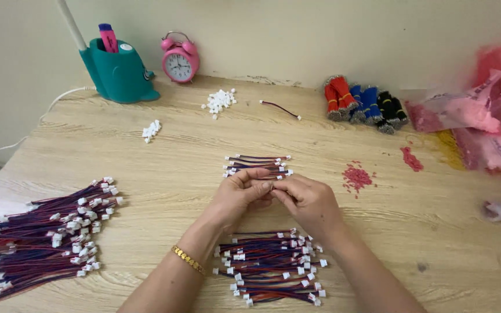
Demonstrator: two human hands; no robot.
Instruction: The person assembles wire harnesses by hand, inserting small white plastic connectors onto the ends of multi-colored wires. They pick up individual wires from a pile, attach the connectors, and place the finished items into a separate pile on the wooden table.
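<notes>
Head view: both hands (273, 197) pinch one wire lead (272, 186).

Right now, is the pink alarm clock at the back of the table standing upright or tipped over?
Upright. The pink alarm clock stands on the table with its bells on top and its round dial facing forward, beside the teal holder.

Wire bundles (271, 268) (257, 165) hem hands (bare table (163, 191) leftward).
</notes>
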